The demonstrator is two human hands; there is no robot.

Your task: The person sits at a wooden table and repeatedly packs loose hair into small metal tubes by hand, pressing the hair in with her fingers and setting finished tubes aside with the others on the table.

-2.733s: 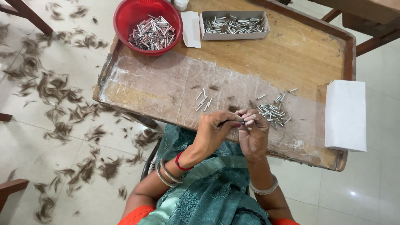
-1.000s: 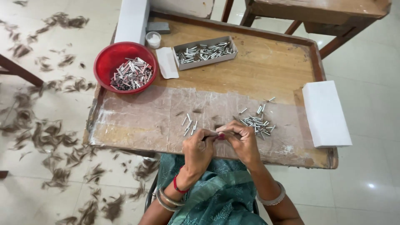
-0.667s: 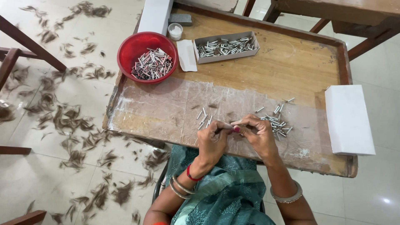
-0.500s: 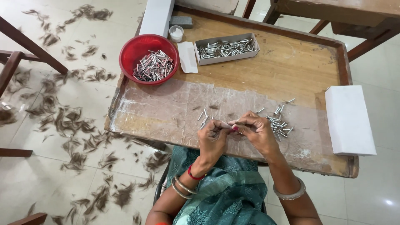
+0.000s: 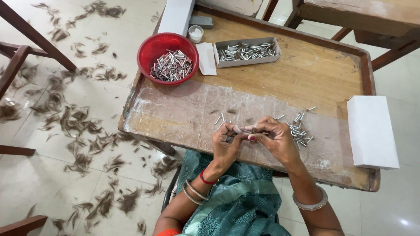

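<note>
My left hand and my right hand meet over the front of the wooden table, fingertips pinched together on a small thin piece between them. Loose metal pins lie just beside my right hand; a red bowl of pins stands well apart.

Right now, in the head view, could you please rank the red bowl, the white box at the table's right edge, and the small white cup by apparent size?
1. White box, slightly larger, though close.
2. Red bowl.
3. Small white cup, clearly smallest.
</note>
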